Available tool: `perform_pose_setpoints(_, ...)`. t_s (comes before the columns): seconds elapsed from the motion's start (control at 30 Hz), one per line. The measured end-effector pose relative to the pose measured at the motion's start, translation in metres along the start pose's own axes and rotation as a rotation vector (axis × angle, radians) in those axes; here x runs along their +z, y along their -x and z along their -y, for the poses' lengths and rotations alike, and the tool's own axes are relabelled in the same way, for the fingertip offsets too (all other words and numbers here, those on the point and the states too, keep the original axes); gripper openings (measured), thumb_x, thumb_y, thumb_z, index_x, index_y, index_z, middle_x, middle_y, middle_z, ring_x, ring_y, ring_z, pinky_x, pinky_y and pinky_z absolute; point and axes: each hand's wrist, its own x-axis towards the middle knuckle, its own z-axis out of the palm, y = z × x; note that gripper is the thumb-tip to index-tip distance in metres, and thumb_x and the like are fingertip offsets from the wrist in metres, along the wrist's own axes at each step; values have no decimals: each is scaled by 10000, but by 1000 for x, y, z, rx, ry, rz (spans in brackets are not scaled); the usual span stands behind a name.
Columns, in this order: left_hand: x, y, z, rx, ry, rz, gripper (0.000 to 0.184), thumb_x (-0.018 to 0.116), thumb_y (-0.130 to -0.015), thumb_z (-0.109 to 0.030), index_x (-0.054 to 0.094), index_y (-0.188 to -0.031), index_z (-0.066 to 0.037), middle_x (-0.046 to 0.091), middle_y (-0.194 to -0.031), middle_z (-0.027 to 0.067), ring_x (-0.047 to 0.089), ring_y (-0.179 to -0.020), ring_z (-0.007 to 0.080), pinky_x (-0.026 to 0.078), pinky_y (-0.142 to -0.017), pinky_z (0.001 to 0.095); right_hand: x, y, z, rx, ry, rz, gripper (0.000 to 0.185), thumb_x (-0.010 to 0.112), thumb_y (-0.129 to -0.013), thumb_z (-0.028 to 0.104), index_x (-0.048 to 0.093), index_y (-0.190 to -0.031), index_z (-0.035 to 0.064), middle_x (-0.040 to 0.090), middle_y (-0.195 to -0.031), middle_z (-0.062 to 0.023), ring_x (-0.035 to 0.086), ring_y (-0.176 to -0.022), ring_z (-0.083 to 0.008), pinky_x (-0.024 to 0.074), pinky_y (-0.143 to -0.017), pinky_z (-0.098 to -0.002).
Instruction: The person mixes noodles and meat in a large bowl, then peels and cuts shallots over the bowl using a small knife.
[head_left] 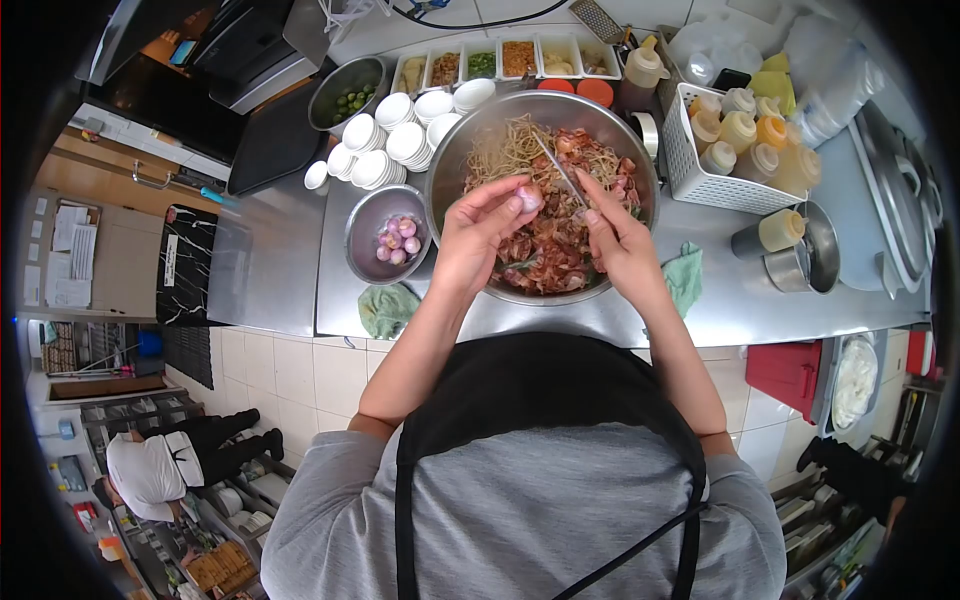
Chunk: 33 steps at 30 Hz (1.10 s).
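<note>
My left hand pinches a peeled purple-white shallot between thumb and fingertips. In my right hand is a thin-bladed knife, its tip pointing up and away from me. Both hands are above a large steel bowl, the shallot and blade a short gap apart. Inside that bowl lie reddish-brown sliced pieces and pale thin strips. Left of it, a smaller steel bowl contains several more shallots.
Stacked white cups and a pot of green limes stand back left. A white basket of squeeze bottles is at right. Green cloths flank the large bowl. Another person is behind at left.
</note>
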Motion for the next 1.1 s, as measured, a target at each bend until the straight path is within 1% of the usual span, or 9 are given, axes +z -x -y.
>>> perform_pose_setpoints(0.07, -1, 0, 1, 16, -33, 6, 258, 539, -792, -13, 519, -1048, 13, 570, -982, 82, 546, -922, 154, 443, -827, 302, 4, 4, 6, -47, 30, 28, 362, 443, -864, 112, 427, -1225, 86, 577, -856, -55, 498, -647, -81, 415, -619, -207)
perform_pose_setpoints(0.13, -1, 0, 1, 32, -67, 12, 260, 543, -784, 4, 519, -1042, 19, 570, -983, 82, 545, -917, 152, 440, -826, 291, 12, 9, 16, -16, -116, 177, 403, 399, -887, 120, 350, -1286, 113, 390, -616, 43, 356, -506, -34, 329, -472, -172)
perform_pose_setpoints(0.3, 5, 1, 3, 135, -78, -59, 261, 568, -745, 60, 522, -1000, 33, 578, -954, 94, 552, -896, 152, 435, -809, 262, 18, 9, 13, -67, -82, 222, 404, 396, -892, 139, 339, -1292, 118, 380, -606, 41, 351, -500, -37, 320, -464, -176)
perform_pose_setpoints(0.37, 5, 1, 4, 144, -78, -53, 266, 565, -748, 56, 518, -1009, 35, 572, -970, 97, 548, -903, 152, 434, -812, 264, 16, 11, 16, 12, -175, 233, 389, 390, -899, 158, 352, -1285, 118, 375, -603, 45, 345, -500, -34, 309, -450, -171)
perform_pose_setpoints(0.6, 11, 4, -8, 13, 118, 24, 264, 523, -798, -20, 505, -1057, 25, 550, -1011, 102, 541, -918, 163, 421, -858, 296, 5, 7, 18, 107, -147, 120, 350, 418, -880, 127, 435, -1228, 99, 413, -627, 29, 367, -533, -43, 332, -497, -181)
perform_pose_setpoints(0.8, 3, 1, 4, 44, 15, 30, 304, 505, -828, -81, 476, -1109, 33, 542, -1045, 106, 530, -954, 170, 417, -872, 320, 8, 10, 20, 63, -219, 119, 342, 409, -886, 129, 437, -1225, 95, 428, -660, 31, 374, -549, -42, 344, -509, -179)
perform_pose_setpoints(0.9, -2, 0, 0, -29, 134, 49, 307, 508, -826, -78, 474, -1111, 31, 540, -1053, 113, 526, -959, 172, 413, -878, 325, -2, 5, 14, 80, -162, 61, 344, 416, -883, 137, 438, -1224, 95, 432, -657, 20, 380, -547, -51, 354, -514, -186)
perform_pose_setpoints(1.0, -1, 1, -6, -67, 152, 53, 295, 507, -825, -71, 478, -1103, 21, 536, -1055, 116, 527, -954, 171, 413, -880, 327, -8, 2, 6, -33, 137, -33, 352, 434, -875, 142, 436, -1222, 86, 456, -670, 1, 408, -554, -61, 370, -523, -197)
perform_pose_setpoints(1.1, 1, 1, -6, -65, 147, 40, 288, 504, -823, -62, 480, -1097, 21, 527, -1070, 119, 523, -967, 173, 413, -881, 329, -6, 6, 12, 112, 57, 46, 369, 448, -867, 142, 423, -1228, 75, 479, -688, -20, 441, -579, -63, 385, -536, -205)
